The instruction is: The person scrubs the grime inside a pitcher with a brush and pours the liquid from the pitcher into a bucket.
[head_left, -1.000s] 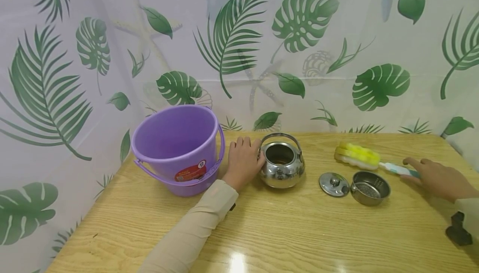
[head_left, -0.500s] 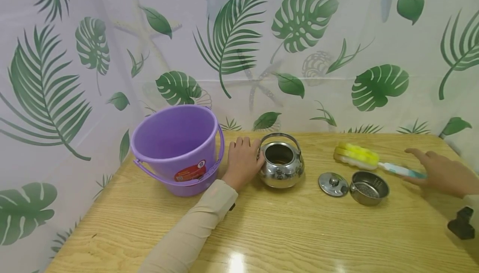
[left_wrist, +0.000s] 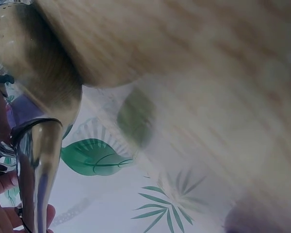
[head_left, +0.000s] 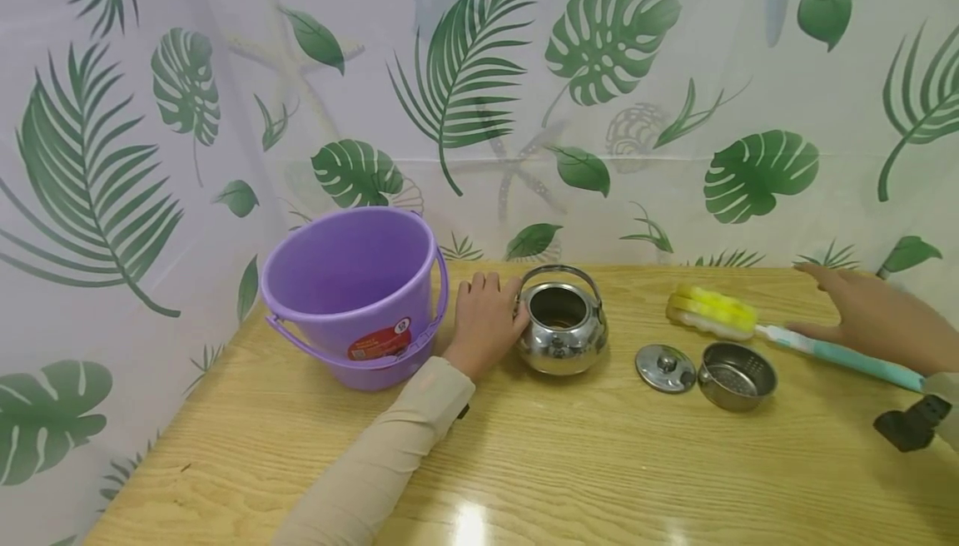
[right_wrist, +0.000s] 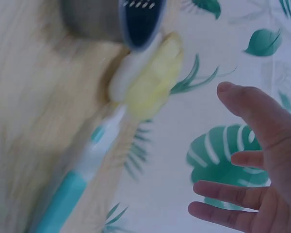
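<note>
My left hand (head_left: pixel 485 321) grips the left side of a shiny steel teapot (head_left: pixel 565 346), whose hoop handle stands up and whose top is uncovered. In the left wrist view, fingers (left_wrist: pixel 0 208) lie around the teapot's spout (left_wrist: pixel 36 170). Over at the right, my right hand (head_left: pixel 880 321) hovers above the handle of a sponge brush (head_left: pixel 719 313), its fingers spread and holding nothing. The brush has a yellow and white sponge head and a white and turquoise handle (right_wrist: pixel 68 196). Between teapot and brush lie the teapot lid (head_left: pixel 665 369) and a steel strainer basket (head_left: pixel 737 377).
A purple bucket (head_left: pixel 348 271) with a red label stands left of the left hand, its handle hanging down in front. Everything sits on a wood-grain table (head_left: pixel 569 471). Behind it hangs a leaf-patterned curtain (head_left: pixel 479 230).
My right hand has let go of the brush handle and lifted up and away, so more of the handle shows. The left hand and teapot stay in place.
</note>
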Motion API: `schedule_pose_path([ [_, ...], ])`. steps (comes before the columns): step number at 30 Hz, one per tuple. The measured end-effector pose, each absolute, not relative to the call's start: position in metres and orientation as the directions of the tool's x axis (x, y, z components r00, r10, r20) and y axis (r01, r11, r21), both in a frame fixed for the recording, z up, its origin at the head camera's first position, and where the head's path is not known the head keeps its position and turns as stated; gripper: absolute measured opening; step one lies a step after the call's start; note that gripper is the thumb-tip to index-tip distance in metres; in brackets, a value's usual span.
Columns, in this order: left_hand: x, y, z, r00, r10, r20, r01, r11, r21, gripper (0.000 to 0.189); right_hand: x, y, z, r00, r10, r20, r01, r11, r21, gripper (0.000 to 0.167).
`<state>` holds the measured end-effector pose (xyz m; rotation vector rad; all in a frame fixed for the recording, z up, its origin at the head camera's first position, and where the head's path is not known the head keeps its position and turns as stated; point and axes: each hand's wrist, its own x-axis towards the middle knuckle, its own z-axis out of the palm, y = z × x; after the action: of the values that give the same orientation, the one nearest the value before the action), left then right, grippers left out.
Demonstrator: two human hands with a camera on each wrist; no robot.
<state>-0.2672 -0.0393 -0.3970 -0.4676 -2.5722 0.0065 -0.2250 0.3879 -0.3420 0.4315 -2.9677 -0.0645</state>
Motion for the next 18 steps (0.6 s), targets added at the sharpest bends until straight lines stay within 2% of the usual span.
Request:
schedule_pose_path([
  [3,-0.267,-0.039,-0.396,-0.806,0.330,0.491,0.328,0.940,-0.093,0.024,-0.224,0.370,-0.333,-0.948,-0.293,0.122,-0.285,0.955,0.080,0.093],
  [7,-0.267,-0.039,-0.396,-0.806,0.333,0.490,0.335,0.938,-0.087,0.023,-0.225,0.346,-0.325,-0.930,-0.343,0.131,-0.334,0.939,0.087,0.087],
  [18,-0.269,-0.039,-0.395,-0.799,0.345,0.492,0.350,0.933,-0.086,0.024,-0.226,0.287,-0.315,-0.903,-0.416,0.111,-0.423,0.905,-0.049,0.080],
])
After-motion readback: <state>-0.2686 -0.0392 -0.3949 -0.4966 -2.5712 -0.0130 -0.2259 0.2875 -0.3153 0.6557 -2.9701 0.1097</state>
